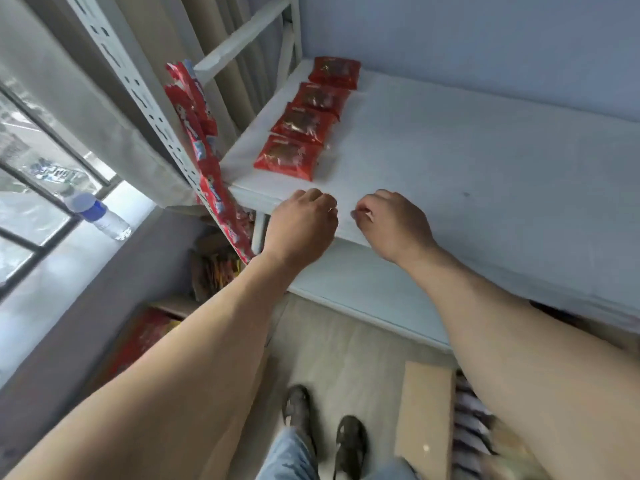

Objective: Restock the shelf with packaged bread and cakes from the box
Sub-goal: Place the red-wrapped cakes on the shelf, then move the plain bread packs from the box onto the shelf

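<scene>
Fingers (pixel 320 199) curled near red packets (pixel 285 157)

Pale blue-grey wall (pixel 485 46) behind a white metal rack, with its slotted upright (pixel 138 81) running down the left side. Beige curtain (pixel 207 26) hangs beside it. Daylight comes in through a dark-framed window (pixel 41 188) on the left, over a grey sill (pixel 69 271). Floor (pixel 346 358) is light wood-look planks.
</scene>
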